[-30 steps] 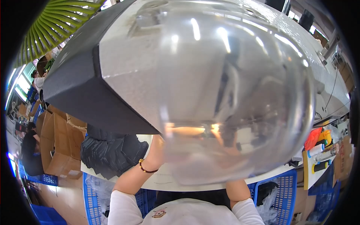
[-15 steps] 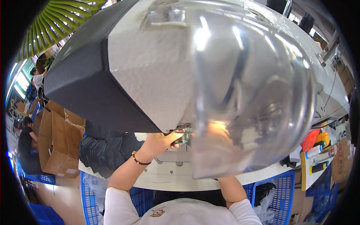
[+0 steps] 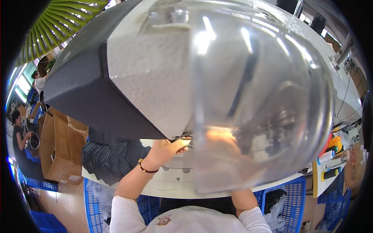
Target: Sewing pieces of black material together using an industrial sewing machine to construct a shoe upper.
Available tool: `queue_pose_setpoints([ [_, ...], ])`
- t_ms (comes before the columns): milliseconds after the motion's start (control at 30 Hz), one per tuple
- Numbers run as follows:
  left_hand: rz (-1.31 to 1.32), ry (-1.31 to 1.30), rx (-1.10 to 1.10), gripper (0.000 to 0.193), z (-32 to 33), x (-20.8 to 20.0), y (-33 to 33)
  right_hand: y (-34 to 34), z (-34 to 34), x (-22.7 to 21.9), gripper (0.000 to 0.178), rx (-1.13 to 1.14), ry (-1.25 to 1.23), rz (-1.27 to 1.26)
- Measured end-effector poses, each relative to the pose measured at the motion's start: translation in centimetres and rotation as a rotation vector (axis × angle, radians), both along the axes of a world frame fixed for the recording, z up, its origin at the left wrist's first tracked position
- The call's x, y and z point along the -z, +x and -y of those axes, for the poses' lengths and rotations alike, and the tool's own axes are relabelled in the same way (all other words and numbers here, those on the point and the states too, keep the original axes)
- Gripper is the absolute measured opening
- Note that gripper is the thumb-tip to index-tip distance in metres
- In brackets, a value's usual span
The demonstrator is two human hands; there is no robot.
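Note:
My left hand (image 3: 165, 151), with a beaded bracelet on its wrist, is at the lower edge of a large white-and-black machine head (image 3: 151, 81), which looks like a sewing machine's. Its thumb and fingers are pressed together by a small dark edge; what they hold is mostly hidden under the machine. A curved clear plastic cover (image 3: 264, 116) fills the right of the view. Behind it my right hand shows only as a blurred, skin-coloured shape, its fingers unreadable; my right forearm (image 3: 244, 200) comes out below. Left of my left hand lies a pile of flat black pieces (image 3: 110, 159).
Blue crates (image 3: 287, 204) stand below the white tabletop (image 3: 171, 186) on both sides. Open cardboard boxes (image 3: 64, 151) are at the left, where a person (image 3: 23, 143) handles a cable-like loop. Thread spools (image 3: 326, 157) sit on a shelf at the right.
The machine head and clear cover appear slightly shifted and larger, as my view moves. My left hand stays at the machine with its fingers closed. The person at the left has raised their hands.

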State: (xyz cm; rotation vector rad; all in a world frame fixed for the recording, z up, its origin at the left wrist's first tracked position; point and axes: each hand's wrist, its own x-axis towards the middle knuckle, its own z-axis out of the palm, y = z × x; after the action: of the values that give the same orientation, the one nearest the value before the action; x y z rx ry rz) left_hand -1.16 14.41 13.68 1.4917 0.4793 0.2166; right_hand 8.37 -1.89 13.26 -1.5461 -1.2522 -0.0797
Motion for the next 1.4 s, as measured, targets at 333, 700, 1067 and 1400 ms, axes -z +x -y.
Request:
queue_pose_setpoints([
  [333,-0.12,-0.033,0.032,0.016,-0.4,0.4,0.5,-0.7,0.0,-1.6,0.02,0.079,-0.041,-0.029],
  [700,-0.01,-0.001,0.11,0.017,-1.6,2.1,0.6,-0.7,-0.2,-2.0,0.019,0.114,-0.042,0.006],
  [1067,0.227,0.009,0.086,0.013,-3.2,5.3,1.3,-0.6,-0.4,-2.4,0.017,0.149,-0.031,0.042],
  [1400,0.438,-0.066,0.122,0.009,-3.4,4.5,2.3,-1.4,-1.2,-3.6,0.017,0.118,0.136,-0.563],
])
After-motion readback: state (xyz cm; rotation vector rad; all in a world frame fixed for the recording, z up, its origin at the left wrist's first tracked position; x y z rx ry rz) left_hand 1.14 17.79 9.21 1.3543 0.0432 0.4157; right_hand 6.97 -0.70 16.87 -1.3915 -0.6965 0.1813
